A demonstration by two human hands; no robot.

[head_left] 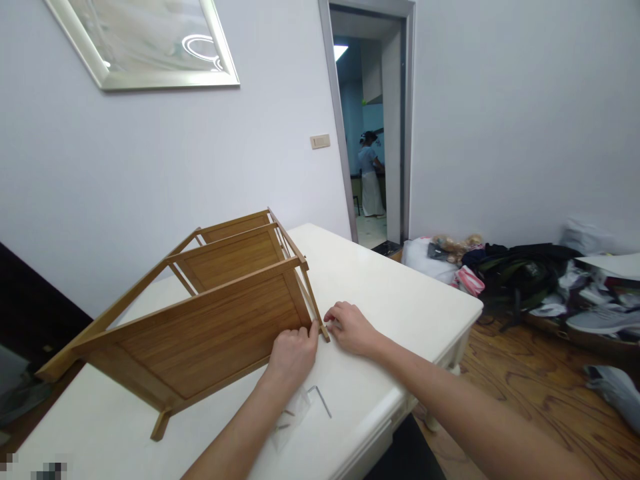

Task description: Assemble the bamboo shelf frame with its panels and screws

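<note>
A brown wooden shelf unit (220,327) lies on its side on the white table, its panels standing upright. My left hand (294,353) is closed at the unit's lower right corner, fingers curled against the panel edge beside a leg. Just right of that leg's end, my right hand (353,328) is closed in a pinch; whatever lies between its fingertips is too small to make out. A hex key (323,403) rests on the table below my hands. Beside it is a clear plastic bag (290,421) with a few small metal pieces, partly behind my left forearm.
The white table (390,280) has its right edge above a wooden floor (505,393). Bags, shoes and other belongings (540,280) are piled along the right wall. Through the doorway (367,127), a person (370,177) stands in another room. A framed picture (150,40) hangs above.
</note>
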